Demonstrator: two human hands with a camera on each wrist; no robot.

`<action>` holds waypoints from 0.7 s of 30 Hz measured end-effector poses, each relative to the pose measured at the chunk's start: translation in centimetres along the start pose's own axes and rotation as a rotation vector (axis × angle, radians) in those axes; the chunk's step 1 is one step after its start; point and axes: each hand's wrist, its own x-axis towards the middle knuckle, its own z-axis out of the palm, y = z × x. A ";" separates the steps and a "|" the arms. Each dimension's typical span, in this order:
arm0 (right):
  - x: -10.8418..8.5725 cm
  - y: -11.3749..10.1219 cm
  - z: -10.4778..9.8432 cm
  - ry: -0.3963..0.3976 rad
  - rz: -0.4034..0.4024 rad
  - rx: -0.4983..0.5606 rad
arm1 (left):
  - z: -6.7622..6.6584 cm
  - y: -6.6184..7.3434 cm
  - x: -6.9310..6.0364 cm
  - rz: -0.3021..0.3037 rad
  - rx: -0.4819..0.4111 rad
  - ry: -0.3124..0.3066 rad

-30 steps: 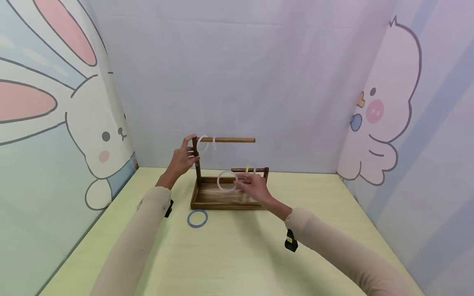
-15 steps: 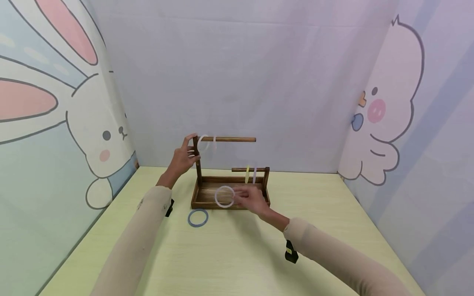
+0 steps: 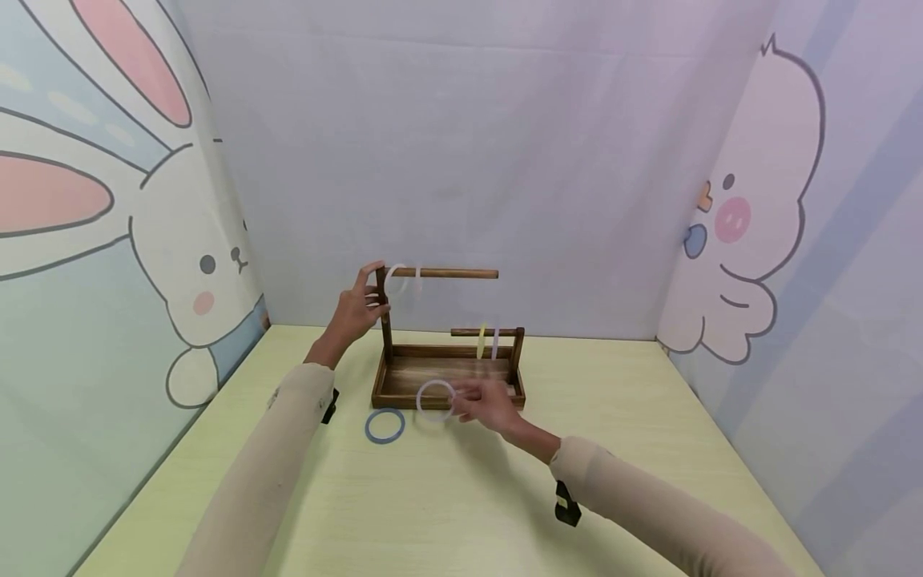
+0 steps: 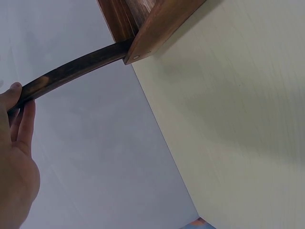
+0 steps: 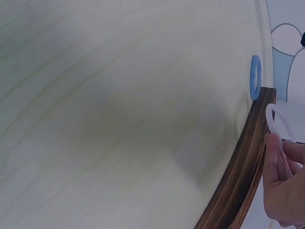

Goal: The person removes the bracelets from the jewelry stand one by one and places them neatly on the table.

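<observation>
Head view: working from a distance, I have the right hand (image 3: 489, 403) pinching a pale ring (image 3: 419, 399) between thumb and fingers at the front rim of a wooden tray (image 3: 404, 401), just right of a blue ring (image 3: 368, 427) lying flat on the counter (image 3: 433, 513). Whether the pale ring touches the rim, I cannot tell. The left hand (image 3: 356, 311) grips the tall post (image 3: 388, 336) near its top. A white ring (image 3: 389, 282) and a pinkish ring (image 3: 418, 279) hang on the upper bar (image 3: 461, 273), a yellow ring (image 3: 481, 342) and a lilac ring (image 3: 495, 344) on the lower bar (image 3: 465, 332).

Good handling here, in my judgement, calls for a light pinch at the ring's edge, clearance from the wood, and a firm left hand so that the bars do not rock. Compared with the frame one second ago, the pale ring is lower and nearer to me, out from over the tray and closer to the blue ring; the left hand and the hanging rings keep their places.
</observation>
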 end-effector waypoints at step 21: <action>-0.5 1.9 1.7 -0.011 0.063 -0.051 | 0.2 -0.3 0.1 0.008 -0.004 0.005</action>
